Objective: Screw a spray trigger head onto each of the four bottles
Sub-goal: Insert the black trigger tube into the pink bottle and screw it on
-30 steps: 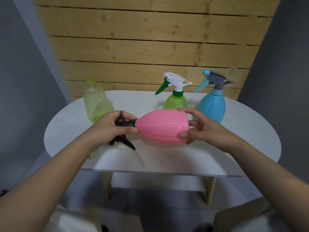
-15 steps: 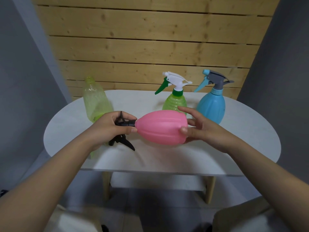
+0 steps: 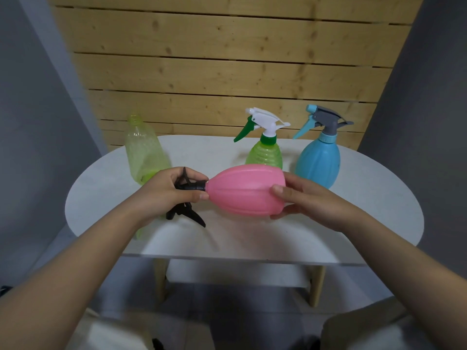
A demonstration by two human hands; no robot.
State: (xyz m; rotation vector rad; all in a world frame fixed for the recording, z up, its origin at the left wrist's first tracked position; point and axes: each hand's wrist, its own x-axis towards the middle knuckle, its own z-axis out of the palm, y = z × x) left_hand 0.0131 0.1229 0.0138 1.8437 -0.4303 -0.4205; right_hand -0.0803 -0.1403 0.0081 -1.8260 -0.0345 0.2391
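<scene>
A pink bottle (image 3: 246, 190) lies sideways in the air above the table, neck pointing left. My right hand (image 3: 302, 199) grips its base end. A black trigger head (image 3: 188, 198) sits at its neck, and my left hand (image 3: 168, 190) is closed around that head. At the back left stands a pale yellow-green bottle (image 3: 144, 152) with a bare open neck. A green bottle (image 3: 265, 154) with a white and green trigger head stands behind the pink one. A blue bottle (image 3: 318, 160) with a grey and blue trigger head stands at the back right.
The white oval table (image 3: 379, 210) has wooden legs and stands against a wall of wooden slats (image 3: 227, 59). Grey panels flank both sides. Something pale green shows below my left forearm at the table's front left, mostly hidden.
My right hand's fingers have shifted around the pink bottle's base, thumb now over its front. The bottle and my left hand stay in about the same place.
</scene>
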